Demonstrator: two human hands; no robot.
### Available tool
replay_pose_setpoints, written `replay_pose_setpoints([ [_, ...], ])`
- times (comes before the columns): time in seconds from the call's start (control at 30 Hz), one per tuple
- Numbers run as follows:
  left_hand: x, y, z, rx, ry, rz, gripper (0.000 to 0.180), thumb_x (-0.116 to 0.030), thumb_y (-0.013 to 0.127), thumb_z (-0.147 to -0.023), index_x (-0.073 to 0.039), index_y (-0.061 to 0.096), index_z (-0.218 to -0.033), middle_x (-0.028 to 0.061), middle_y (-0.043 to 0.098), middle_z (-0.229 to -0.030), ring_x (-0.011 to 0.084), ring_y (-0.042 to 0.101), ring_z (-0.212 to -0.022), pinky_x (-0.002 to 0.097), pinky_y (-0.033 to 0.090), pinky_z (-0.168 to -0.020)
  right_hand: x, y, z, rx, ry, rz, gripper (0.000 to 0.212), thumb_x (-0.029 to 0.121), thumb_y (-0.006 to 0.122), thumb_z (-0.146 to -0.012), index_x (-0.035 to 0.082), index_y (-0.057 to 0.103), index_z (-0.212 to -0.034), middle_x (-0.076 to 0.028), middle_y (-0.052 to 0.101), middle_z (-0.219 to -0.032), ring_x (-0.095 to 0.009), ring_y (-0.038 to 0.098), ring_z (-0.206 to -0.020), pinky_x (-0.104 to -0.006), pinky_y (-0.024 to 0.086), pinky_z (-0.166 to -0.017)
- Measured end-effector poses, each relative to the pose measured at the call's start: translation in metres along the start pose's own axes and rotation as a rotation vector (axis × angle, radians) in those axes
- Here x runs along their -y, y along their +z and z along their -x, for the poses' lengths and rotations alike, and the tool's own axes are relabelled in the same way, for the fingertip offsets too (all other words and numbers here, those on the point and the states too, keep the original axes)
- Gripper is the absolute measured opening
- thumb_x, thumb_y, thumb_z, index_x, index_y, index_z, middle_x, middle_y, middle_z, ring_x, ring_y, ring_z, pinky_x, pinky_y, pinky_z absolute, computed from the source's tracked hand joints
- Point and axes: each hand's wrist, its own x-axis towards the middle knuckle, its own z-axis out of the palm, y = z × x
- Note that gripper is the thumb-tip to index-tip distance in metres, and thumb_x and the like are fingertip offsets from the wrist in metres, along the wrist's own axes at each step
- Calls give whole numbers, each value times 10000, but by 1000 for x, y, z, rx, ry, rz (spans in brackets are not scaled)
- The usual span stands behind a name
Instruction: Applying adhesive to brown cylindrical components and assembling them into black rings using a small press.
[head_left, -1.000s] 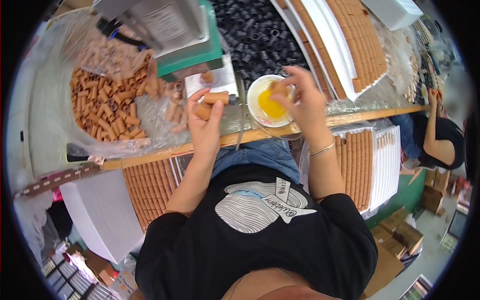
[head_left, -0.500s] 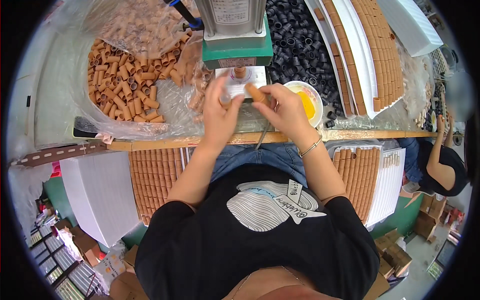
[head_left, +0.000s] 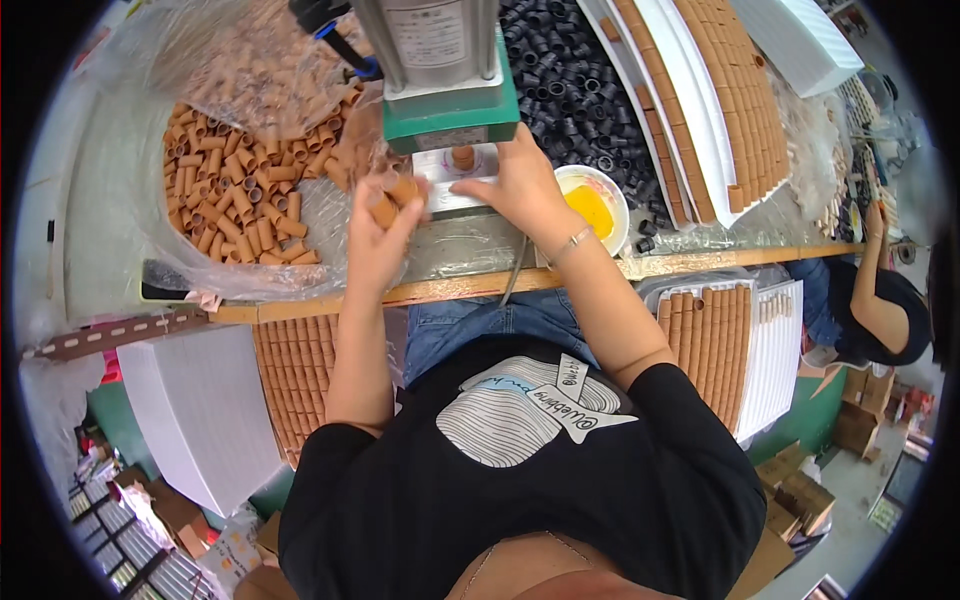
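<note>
A person's left hand [head_left: 383, 222] grips what look like two brown tubes [head_left: 403, 189], blurred, perhaps kept near the press [head_left: 430, 45] for easy reach. The right hand [head_left: 522, 195] is spread beside it, nothing visible in its grasp. Another tube [head_left: 462, 159] stands upright under the green block [head_left: 450, 118] — seemingly for alignment — between and just beyond the hands. Nearby on the worktop [head_left: 455, 247]: a white bowl [head_left: 621, 212] and a tube pile [head_left: 235, 190].

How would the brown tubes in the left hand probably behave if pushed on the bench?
The held tubes would probably roll, since their sides look round. They are likely light, because similar tubes in the heap show hollow ends. They seem stiff, as the heaped ones show no sagging.
</note>
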Motion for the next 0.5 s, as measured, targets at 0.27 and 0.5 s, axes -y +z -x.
replay_pose_setpoints([
  [0.27,5,39,48,569,-336,130,340,-130,693,-860,20,557,-1133,125,644,-958,188,628,-828,277,515,-709,31,-75,73,382,298,-874,140,87,668,-885,-1,591,-961,-18,628,-723,-63,617,-628,-187,468,-543],
  [0.5,15,58,57,931,-402,583,380,-184,747,-817,30,548,-1060,129,631,-915,213,640,-831,285,518,-702,37,-111,83,539,42,-665,200,147,703,-857,12,560,-818,-41,645,-672,-98,627,-587,-223,459,-509],
])
